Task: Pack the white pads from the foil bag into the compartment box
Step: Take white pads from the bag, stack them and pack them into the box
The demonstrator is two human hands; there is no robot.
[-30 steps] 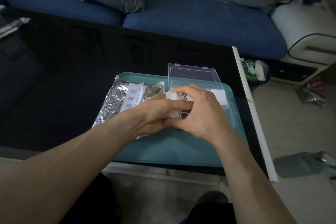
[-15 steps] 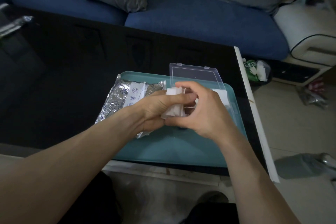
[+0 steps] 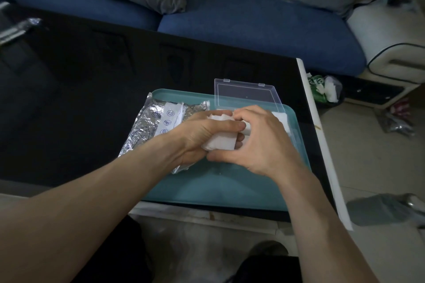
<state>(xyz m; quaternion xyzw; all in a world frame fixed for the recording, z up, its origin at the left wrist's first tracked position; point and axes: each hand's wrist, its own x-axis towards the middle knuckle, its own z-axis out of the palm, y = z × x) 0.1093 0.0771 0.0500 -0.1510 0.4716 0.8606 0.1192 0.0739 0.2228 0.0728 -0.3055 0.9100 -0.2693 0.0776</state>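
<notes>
Both hands have lifted a little since a second ago, when they were pressed low over the box; the white bundle between them now shows more fully and sits higher in the palm. Far left of centre, the foil bag [image 3: 147, 131] lies flat on the teal tray [image 3: 230, 188], its white label strip facing up and its near end tucked under the left wrist. Just right of it, the left hand [image 3: 202, 135] grips a small stack of white pads [image 3: 220, 141], thumb laid across the top and fingers curled beneath. These pads look soft, very light and easily crushed or fanned apart, so I judge they are best held by the flat faces with a gentle squeeze, never by a single corner, or one sheet may peel away from the rest. Right again, the right hand [image 3: 259, 142] curls over the stack's far end, fingertips pinching at its upper edge, seemingly to separate a pad. Behind the hands, centre right, the compartment box [image 3: 284, 122] is mostly hidden; its clear lid [image 3: 246, 95] stands open, and white pads already fill its right end. Which cell is next cannot be told.
</notes>
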